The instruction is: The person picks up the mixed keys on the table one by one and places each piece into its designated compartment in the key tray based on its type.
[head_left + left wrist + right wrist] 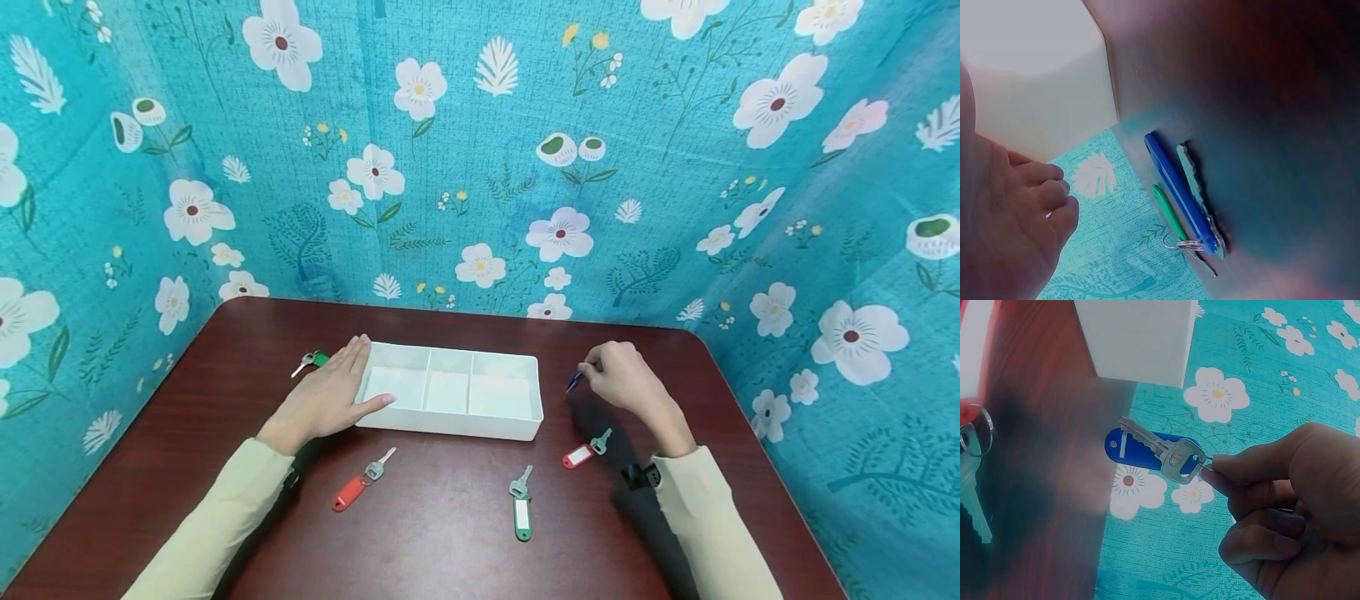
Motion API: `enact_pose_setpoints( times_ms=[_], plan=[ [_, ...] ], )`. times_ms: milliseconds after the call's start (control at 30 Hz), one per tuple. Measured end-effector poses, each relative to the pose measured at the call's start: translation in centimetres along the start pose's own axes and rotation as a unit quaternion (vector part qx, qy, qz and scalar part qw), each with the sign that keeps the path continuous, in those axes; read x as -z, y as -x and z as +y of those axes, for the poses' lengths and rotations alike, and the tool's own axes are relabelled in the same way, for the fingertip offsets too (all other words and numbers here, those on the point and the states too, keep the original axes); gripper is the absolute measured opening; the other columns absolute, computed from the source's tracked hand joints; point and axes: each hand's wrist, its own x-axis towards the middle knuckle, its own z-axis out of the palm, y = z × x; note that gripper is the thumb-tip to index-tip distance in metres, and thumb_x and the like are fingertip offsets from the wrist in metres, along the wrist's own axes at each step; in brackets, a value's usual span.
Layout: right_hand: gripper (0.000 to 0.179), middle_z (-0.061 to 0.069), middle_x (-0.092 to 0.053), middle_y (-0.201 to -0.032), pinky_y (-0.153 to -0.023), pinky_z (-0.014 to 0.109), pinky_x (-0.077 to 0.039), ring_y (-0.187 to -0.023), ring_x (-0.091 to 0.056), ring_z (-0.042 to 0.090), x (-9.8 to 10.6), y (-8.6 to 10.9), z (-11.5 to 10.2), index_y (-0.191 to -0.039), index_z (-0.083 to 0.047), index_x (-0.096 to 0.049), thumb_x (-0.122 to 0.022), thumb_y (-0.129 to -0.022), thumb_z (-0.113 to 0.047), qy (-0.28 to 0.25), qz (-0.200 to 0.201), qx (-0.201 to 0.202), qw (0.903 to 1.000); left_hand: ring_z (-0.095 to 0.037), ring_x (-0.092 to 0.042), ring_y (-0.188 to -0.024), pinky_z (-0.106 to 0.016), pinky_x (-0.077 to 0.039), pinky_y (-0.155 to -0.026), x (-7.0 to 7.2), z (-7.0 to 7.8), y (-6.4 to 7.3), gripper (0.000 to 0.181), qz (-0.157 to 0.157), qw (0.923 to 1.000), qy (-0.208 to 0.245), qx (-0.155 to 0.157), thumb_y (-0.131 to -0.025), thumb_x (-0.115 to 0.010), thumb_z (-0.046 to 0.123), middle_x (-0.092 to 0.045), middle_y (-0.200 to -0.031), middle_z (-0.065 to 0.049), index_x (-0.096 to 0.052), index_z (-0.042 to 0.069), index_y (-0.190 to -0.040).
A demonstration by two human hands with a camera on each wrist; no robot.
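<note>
Floral cloth point(468, 150) backs the table point(435, 533). Right hand point(626, 375) pinches the blue-tagged key point(1175, 459) right of the tray point(450, 422), long axis slanting down-left; left hand point(330, 389), outstretched, lies at the tray's left end.

From above, a hand could enter the middle compartment point(447, 392) and right compartment point(500, 397) of the box point(450, 422); the left hand's point(326, 396) thumb overhangs the left one. In front, a lane runs between the left red tag point(350, 493) and the green tag point(522, 518). The right hand point(622, 375) and its blue-tagged key point(1175, 465) bar the right side. Room under the left palm is hard to judge.
</note>
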Motion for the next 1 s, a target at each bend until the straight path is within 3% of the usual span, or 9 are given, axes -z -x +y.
enact_pose_setpoints(
  times_ms=[367,1000],
  plan=[
    [0.017,0.001,-0.064,-0.061,-0.059,0.030,-0.042,-0.056,-0.050,0.013,0.6,0.0,-0.9,-0.085,-0.002,-0.079,-0.069,-0.098,-0.009,-0.009,0.008,-0.003,0.9999,-0.042,-0.020,-0.163,-0.054,-0.028,-0.131,0.1,-0.1,0.1,0.109,-0.002,1.0000,0.000,0.005,-0.097,-0.045,0.078,-0.020,-0.175,-0.023,-0.019,-0.004,-0.166],
    [0.017,0.002,-0.054,-0.056,-0.053,0.030,-0.038,-0.052,-0.043,0.015,1.5,-0.3,-2.6,-0.094,0.001,-0.081,-0.069,-0.099,-0.010,-0.054,0.018,0.001,0.9984,-0.042,-0.020,-0.163,-0.054,-0.027,-0.131,0.1,-0.1,0.0,0.111,-0.001,1.0000,0.000,0.000,-0.097,-0.044,0.079,-0.020,-0.175,-0.022,-0.019,-0.004,-0.166]
  ],
)
